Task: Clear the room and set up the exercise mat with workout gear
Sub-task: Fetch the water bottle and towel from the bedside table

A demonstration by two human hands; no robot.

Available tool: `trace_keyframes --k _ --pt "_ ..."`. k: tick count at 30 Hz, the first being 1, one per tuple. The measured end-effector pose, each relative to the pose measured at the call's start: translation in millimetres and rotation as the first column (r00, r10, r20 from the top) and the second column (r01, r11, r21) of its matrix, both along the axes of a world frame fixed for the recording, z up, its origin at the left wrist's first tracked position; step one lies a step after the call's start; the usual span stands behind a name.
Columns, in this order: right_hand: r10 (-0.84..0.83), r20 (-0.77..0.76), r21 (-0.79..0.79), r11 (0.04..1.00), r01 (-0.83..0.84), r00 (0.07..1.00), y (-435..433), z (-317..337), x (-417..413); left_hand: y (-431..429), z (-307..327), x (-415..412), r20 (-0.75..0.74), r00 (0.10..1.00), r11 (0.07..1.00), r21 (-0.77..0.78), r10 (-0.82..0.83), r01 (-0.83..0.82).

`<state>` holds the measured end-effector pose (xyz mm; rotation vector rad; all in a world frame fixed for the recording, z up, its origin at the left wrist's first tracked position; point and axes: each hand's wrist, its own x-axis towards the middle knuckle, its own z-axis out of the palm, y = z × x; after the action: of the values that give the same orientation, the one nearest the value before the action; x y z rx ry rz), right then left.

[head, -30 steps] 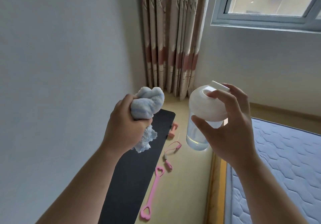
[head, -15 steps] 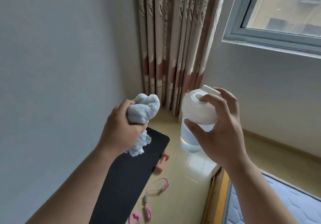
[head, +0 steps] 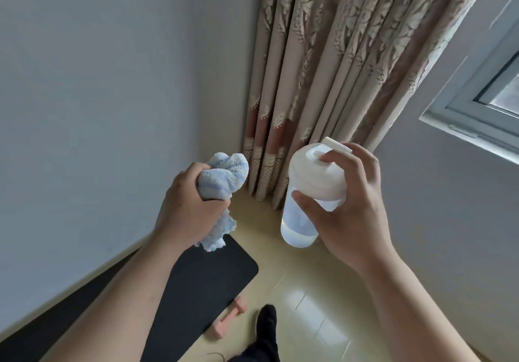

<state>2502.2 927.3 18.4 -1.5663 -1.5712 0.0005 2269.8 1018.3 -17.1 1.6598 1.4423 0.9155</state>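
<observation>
Foot (head: 266,322) stepped in, left fingers (head: 213,210) clench towel (head: 226,172), right fingers (head: 362,170) grip bottle (head: 311,177)

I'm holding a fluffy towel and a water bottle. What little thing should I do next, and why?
Probably lower the left hand and lay the blue towel on the end of the black exercise mat. Both hands are full, with the right hand gripping the shaker bottle. The mat's end shows just under the towel, and the pink dumbbell lies beside it.
</observation>
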Motion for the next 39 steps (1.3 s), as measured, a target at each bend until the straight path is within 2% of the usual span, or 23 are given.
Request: trace_keyframes --k 6,10,15,20,25,27,29,34,39 --pt "0.134 0.101 -0.057 0.99 -0.129 0.986 158 6 84 124 -3 85 0.029 0.99 0.987 -0.088 0.135 -0.132" --pt "0.199 0.131 -0.067 0.979 -0.192 0.971 244 8 116 181 5 114 0.023 0.982 0.977 -0.115 0.185 -0.181" --pt "0.335 0.124 -0.058 0.942 -0.331 0.934 354 -13 135 234 -4 125 -0.061 0.922 0.916 -0.107 0.383 -0.388" --pt "0.536 0.086 -0.153 0.84 -0.521 0.84 458 -63 136 273 -44 149 -0.091 0.832 0.813 -0.178 0.548 -0.555" --pt "0.733 0.042 -0.295 0.658 -0.693 0.679 547 -126 131 303 -93 187 -0.077 0.7 0.659 -0.28 0.71 -0.698" --pt "0.763 0.055 -0.374 0.614 -0.695 0.644 575 -148 131 313 -112 208 -0.073 0.639 0.592 -0.31 0.766 -0.744" --pt "0.786 0.08 -0.404 0.587 -0.701 0.612 595 -171 132 321 -129 222 -0.092 0.63 0.572 -0.334 0.771 -0.749" --pt "0.864 0.082 -0.558 0.452 -0.696 0.496 635 -244 137 346 -178 253 -0.168 0.585 0.469 -0.444 0.793 -0.763" --pt "0.876 0.144 -0.679 0.425 -0.599 0.46 662 -339 143 361 -269 278 -0.207 0.617 0.416 -0.574 0.759 -0.705"
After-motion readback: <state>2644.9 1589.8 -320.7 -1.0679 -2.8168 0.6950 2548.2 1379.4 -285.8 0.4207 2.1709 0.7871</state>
